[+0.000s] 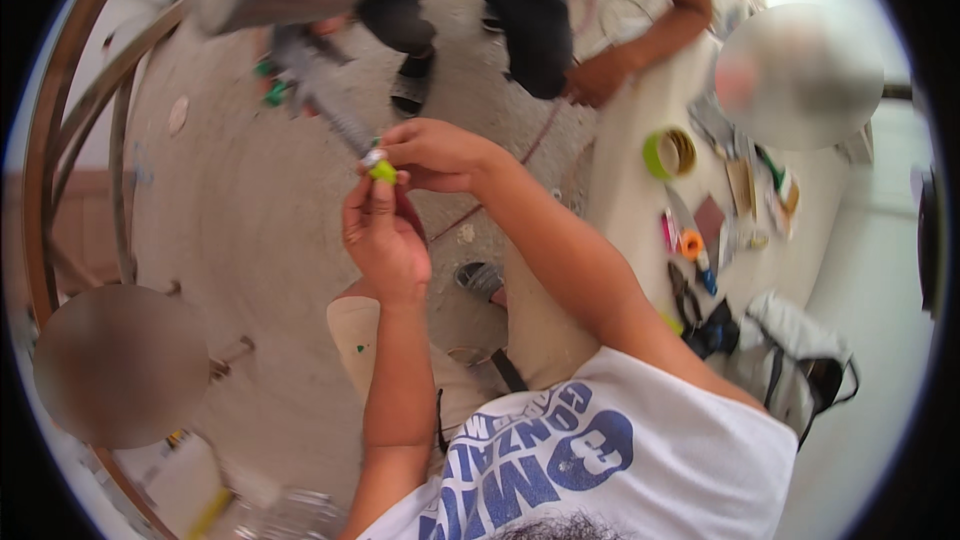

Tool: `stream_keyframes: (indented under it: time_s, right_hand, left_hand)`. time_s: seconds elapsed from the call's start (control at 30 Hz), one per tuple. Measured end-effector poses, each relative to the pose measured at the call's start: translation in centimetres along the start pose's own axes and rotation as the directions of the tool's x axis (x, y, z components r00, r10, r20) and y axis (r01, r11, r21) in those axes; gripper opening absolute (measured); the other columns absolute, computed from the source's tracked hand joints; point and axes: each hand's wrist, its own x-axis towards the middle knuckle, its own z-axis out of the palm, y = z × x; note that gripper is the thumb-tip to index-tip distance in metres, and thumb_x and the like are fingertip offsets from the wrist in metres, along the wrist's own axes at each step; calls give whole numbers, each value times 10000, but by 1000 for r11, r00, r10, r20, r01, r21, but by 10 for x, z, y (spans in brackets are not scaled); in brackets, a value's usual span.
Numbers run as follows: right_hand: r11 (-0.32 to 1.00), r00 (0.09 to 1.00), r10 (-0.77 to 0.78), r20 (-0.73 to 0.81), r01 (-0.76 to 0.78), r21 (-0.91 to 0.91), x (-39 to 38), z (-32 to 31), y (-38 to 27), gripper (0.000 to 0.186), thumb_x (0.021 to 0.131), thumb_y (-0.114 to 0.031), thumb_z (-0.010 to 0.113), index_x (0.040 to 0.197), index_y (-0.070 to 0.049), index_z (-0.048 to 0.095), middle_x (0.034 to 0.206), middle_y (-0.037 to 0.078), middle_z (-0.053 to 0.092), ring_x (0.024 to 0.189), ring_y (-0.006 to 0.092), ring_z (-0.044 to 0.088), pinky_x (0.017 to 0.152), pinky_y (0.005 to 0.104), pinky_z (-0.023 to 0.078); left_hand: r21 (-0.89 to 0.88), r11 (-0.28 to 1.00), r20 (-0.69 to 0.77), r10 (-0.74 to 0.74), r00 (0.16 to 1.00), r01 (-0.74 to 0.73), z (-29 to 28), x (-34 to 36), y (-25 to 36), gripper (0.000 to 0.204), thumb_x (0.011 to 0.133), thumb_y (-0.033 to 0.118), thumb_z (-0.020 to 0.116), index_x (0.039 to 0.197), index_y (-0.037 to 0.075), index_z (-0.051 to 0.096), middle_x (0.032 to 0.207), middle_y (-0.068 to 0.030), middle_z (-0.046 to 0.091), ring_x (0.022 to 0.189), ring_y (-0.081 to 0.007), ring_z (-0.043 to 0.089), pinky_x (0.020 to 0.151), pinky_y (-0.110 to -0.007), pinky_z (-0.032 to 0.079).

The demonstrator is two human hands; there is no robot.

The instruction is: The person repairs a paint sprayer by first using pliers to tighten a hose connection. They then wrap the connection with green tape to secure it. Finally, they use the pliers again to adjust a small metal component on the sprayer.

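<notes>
Left grip (388,243) and right grip (437,154), on my feed, pinch small yellow-green piece (383,172), ten o'clock from view centre. Green tape roll (654,156) on tabletop (625,202), three o'clock from piece.

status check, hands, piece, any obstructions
Left hand pinching small yellow-green piece; right hand at it too. Blurred long grey thing beside it. Co-worker close ahead.

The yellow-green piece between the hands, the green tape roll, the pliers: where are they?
Yellow-green piece (383,172): head view, its middle.
Green tape roll (655,155): head view, outer side.
Pliers (683,294): head view, around the middle.
</notes>
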Motion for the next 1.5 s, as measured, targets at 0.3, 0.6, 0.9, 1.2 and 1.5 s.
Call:
stream_keyframes:
  time_s: [0.3, 0.6, 0.9, 1.2, 1.5]
  right_hand:
    - [983, 955, 58, 290, -3, -184, 27, -5, -7, 218, 903, -186, 702, 986, 13, 677, 1194, 191, 586, 1072, 283, 619, 840, 315, 547]
    - [781, 687, -524, -503, 151, -606, -18, 24, -23, 272, 978, -112, 560, 1212, 16, 614, 1001, 62, 646, 882, 148, 618, 755, 268, 512]
    - [228, 588, -777, -225, -70, -971, -44, 87, 23, 175, 950, -113, 656, 1048, 27, 692, 924, 46, 700, 841, 99, 618, 762, 262, 500]
    - [309, 563, -780, -273, -34, -951, -36, 131, 30, 267, 930, -141, 700, 1050, 89, 637, 874, 67, 683, 824, 105, 622, 741, 251, 503]
    - [597, 719, -630, -292, 209, -774, -36, 90, 13, 218, 902, -135, 745, 991, 44, 656, 892, 58, 685, 809, 101, 623, 761, 239, 506]
  left_hand:
    - [-274, 937, 55, -210, 976, 217, -1, -1, 13, 230, 939, 97, 680, 1139, 2, 618, 1098, -83, 677, 949, -171, 671, 879, -276, 533]
    - [-298, 934, 41, -192, 981, 195, -7, 2, 21, 176, 955, 97, 661, 1083, -22, 639, 993, -79, 697, 913, -137, 666, 830, -262, 542]
    - [357, 848, 46, 403, 914, -392, -7, 0, 27, 131, 924, 18, 655, 1046, -28, 664, 989, -112, 681, 878, -211, 672, 814, -286, 529]
    - [482, 656, 269, 520, 810, -581, -10, -15, 17, 290, 909, -45, 584, 1195, -15, 622, 1263, -172, 542, 1050, -295, 620, 823, -339, 540]
    - [138, 962, 118, 219, 969, -234, -27, 1, 32, 275, 924, 26, 630, 1197, -5, 631, 1081, -96, 682, 930, -163, 668, 802, -265, 529]
